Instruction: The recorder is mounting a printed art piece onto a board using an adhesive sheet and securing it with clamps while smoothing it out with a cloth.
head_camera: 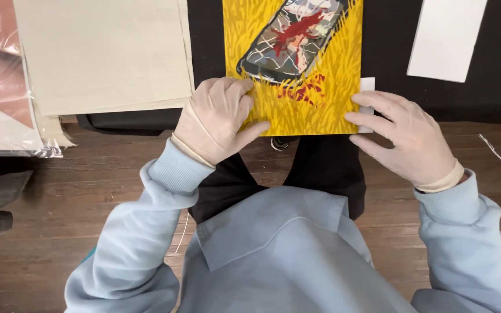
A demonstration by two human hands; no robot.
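I have both hands in thin pale gloves on a yellow print (314, 104), which lies at the near edge of the black-covered table (389, 52), right in front of me. My left hand (215, 119) rests on its near left corner, fingers curled and knuckles up, thumb stretched along the near edge. My right hand (407, 136) pinches the near right corner between thumb and fingers, where a strip of white backing (367, 85) shows just beside the yellow sheet. The print shows a cracked phone with red splashes (painted in dark outline on grass-like strokes). To the far left lies a stack of cream sheets (105, 52), with plastic-sleeved prints (1, 110) beyond them at the left edge. A white sheet (447, 37) lies far right, well apart from my hands. Below is wooden floor (59, 203).
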